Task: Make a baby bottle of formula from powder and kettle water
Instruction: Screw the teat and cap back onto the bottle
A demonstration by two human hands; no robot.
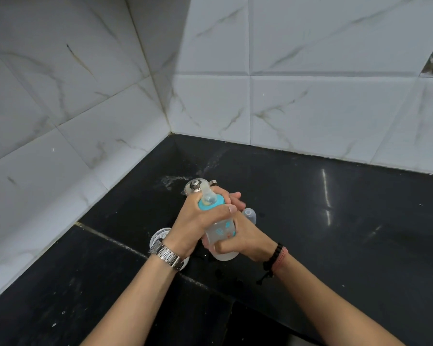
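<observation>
A clear baby bottle (220,232) with teal prints, a teal collar and a silicone teat (208,197) is held tilted above the black counter, teat pointing away and left. My left hand (198,221) grips the collar and upper body. My right hand (238,236) wraps around the lower body and base. A glass kettle lid with a metal knob (194,186) shows just behind the teat; the kettle's body is hidden by my hands. A clear bottle cap (249,214) lies on the counter behind my right hand.
A round clear container (160,236) sits on the black counter (335,221) under my left wrist, mostly hidden. White marble-look tiled walls (85,121) meet in a corner behind. Water is splashed on the counter near the corner (175,178).
</observation>
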